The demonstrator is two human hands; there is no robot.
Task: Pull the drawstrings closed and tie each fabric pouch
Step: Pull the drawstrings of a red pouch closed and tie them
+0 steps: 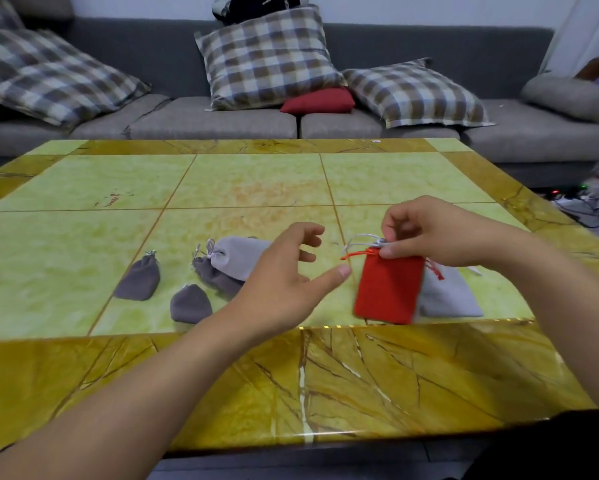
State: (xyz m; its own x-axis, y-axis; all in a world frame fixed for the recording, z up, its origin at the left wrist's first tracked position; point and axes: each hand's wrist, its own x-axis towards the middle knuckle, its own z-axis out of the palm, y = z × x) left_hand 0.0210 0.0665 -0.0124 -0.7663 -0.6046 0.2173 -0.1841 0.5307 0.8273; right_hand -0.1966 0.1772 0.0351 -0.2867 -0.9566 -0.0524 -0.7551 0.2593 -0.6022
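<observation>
At the right of the frame, the right hand (426,233) pinches the red pouch (388,289) by its gathered neck, so it hangs limp over the worktop (83,188). It looks light and soft. The left hand (291,271), released, reaches for the orange drawstring (357,254), which seems the best place to grip.

Home living room: long grey fabric sofa (222,123), plaid square cushions (268,57), glossy yellow-green marble-pattern coffee table (118,188).
</observation>
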